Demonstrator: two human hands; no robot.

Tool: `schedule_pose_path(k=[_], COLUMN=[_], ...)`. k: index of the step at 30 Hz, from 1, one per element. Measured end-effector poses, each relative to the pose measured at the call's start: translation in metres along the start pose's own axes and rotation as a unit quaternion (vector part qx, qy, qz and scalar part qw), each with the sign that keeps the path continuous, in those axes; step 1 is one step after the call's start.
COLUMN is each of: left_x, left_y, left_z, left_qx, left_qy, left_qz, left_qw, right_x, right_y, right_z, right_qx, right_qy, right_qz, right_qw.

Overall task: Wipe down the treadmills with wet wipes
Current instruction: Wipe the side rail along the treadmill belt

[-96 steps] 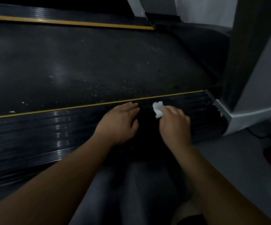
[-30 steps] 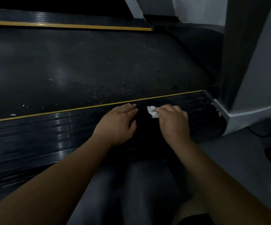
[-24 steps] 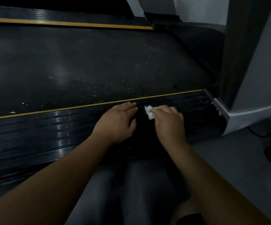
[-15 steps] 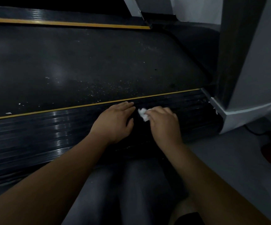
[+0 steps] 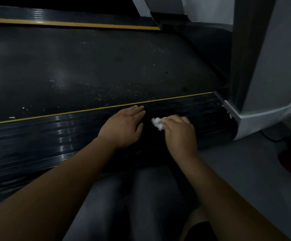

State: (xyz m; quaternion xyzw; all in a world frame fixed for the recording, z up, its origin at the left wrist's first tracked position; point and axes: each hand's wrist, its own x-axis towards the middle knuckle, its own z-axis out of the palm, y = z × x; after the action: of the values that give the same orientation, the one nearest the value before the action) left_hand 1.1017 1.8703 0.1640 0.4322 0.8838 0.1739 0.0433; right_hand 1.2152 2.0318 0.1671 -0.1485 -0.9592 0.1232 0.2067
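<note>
The wet wipe sits just right of centre frame, a small white wad pressed onto the ribbed black side rail of the treadmill. The right hand has it, fingers curled over and pinching the wad so only a tuft shows at the fingertips. And it has slid left! A few seconds ago the wipe stood further right and a bit higher on the rail, showing more of itself. Now it is bunched tighter and has closed almost up to the left hand.

That left hand hasn't budged: flat on the rail, fingers straight and together, tips just short of the yellow stripe, holding nothing, bracing by the look of it.

So it's short strokes over one patch of rail, working leftwards. The wipe is about to run into the bracing hand, so I'd say that hand has to shift before the stroke can carry on.

Plenty left, too. Above the stripe the dark belt is scattered with pale specks, and the long rail toward the left edge looks untouched. At the right stands the grey upright on its pale base cover, with the person's knees at the bottom of the frame.
</note>
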Motion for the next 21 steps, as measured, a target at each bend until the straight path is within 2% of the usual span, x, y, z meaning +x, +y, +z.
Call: schedule_pose_path(k=[3,6,10,11,14,18,21], left_x=[0.000,-0.001,-0.007,-0.009,-0.014,-0.016,-0.016], left_y=[-0.002,-0.005,-0.006,-0.006,-0.006,-0.005,-0.005], left_z=[0.000,0.001,0.000,0.001,0.000,0.000,0.001], left_qx=[0.014,0.027,0.037,0.038,0.040,0.036,0.041], left_qy=[-0.019,-0.036,-0.050,-0.049,-0.050,-0.045,-0.039], left_qz=[0.014,0.028,0.033,0.035,0.032,0.033,0.029], left_qw=[1.000,0.999,0.998,0.997,0.997,0.998,0.998], right_x=[-0.014,-0.015,-0.037,-0.036,-0.032,-0.041,-0.033], right_y=[-0.008,0.006,-0.023,-0.019,-0.009,-0.027,-0.008], right_z=[0.000,-0.005,-0.003,-0.005,-0.006,-0.004,-0.008], right_qx=[0.022,0.017,0.065,0.064,0.055,0.081,0.064], right_qy=[-0.023,0.044,-0.009,-0.007,0.003,-0.062,-0.033], right_qz=[-0.050,0.002,-0.092,-0.080,0.031,-0.031,0.025], right_qw=[0.998,0.999,0.994,0.995,0.998,0.994,0.997])
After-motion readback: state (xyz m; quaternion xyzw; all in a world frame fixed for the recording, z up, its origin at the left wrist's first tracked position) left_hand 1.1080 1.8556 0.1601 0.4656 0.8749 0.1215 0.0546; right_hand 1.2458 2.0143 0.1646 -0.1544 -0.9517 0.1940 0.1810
